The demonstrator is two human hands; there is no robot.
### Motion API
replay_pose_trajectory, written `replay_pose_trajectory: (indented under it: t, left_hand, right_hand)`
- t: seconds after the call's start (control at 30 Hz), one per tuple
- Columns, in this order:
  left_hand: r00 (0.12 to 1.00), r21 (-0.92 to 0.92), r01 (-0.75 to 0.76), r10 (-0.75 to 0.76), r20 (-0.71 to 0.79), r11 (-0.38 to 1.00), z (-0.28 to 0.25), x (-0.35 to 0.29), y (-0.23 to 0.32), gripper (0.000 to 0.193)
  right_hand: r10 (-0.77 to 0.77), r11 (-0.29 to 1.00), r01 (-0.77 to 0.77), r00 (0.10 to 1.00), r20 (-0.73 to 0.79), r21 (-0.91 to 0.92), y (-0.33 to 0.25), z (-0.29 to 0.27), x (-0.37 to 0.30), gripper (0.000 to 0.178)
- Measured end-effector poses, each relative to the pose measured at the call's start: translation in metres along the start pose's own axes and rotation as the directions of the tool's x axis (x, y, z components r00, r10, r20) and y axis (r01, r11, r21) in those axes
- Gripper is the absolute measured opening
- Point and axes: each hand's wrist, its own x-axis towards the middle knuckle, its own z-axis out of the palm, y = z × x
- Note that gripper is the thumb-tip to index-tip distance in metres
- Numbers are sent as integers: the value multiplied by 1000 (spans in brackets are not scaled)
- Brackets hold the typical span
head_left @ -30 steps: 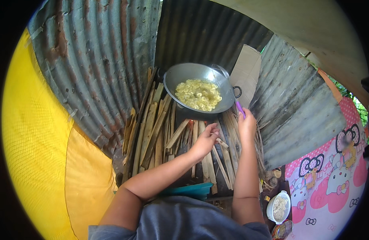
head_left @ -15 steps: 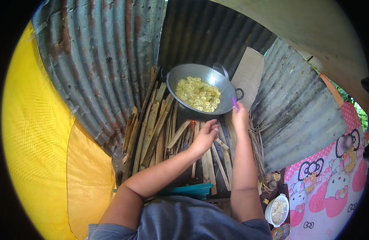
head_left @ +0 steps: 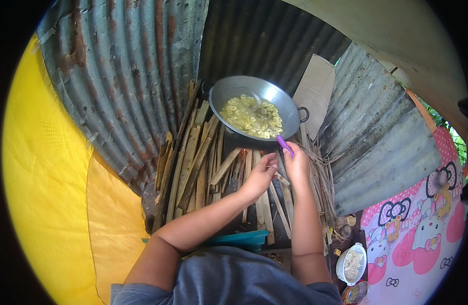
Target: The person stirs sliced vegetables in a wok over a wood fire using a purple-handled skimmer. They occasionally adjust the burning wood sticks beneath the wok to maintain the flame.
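Note:
My right hand [head_left: 297, 161] is closed round the purple handle of a wire skimmer [head_left: 283, 144]. The skimmer's head is down among the slices and mostly hidden there, blurred by motion. A wide metal wok [head_left: 289, 113] holds many round yellow slices [head_left: 239, 116], which look like banana, in a shiny liquid. My left hand [head_left: 262, 175] hovers in front of the wok, close to my right wrist. Its fingers are loosely bent and apart, with nothing seen in them.
Split firewood [head_left: 193, 162] lies under and before the wok, with a small glow near its front. Corrugated metal sheets [head_left: 117, 81] and a cardboard piece [head_left: 315, 91] stand around. A white bowl [head_left: 351, 264] of pale pieces sits at lower right. Yellow cloth [head_left: 46, 168] hangs at left.
The skimmer's head has moved from the wok's back right side into the slices. My right hand has come nearer and a little left, its handle now in front of the rim.

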Motion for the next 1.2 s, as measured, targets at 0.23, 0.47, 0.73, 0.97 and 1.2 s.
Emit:
replay_pose_trajectory:
  t: [0.23, 0.47, 0.73, 0.97, 1.2]
  left_hand:
    - [999, -8, -15, 16, 29, 1000, 0, -3, 5, 43]
    - [999, 14, -9, 8, 46, 1000, -2, -8, 6, 43]
    - [996, 0, 10, -10, 88, 1000, 9, -10, 6, 43]
    - [997, 28, -1, -2, 83, 1000, 9, -10, 10, 44]
    - [999, 27, -27, 26, 37, 999, -4, -8, 13, 43]
  right_hand:
    - [-31, 993, 31, 1000, -5, 115, 18, 17, 0, 29]
    - [-48, 998, 48, 999, -1, -30, 11, -25, 3, 30]
    - [-60, 990, 64, 997, 39, -122, 44, -65, 14, 29]
    - [-7, 1000, 10, 955, -296, 9, 64, -18, 48, 31]
    - [83, 995, -82, 997, -5, 55, 66, 17, 52, 29]
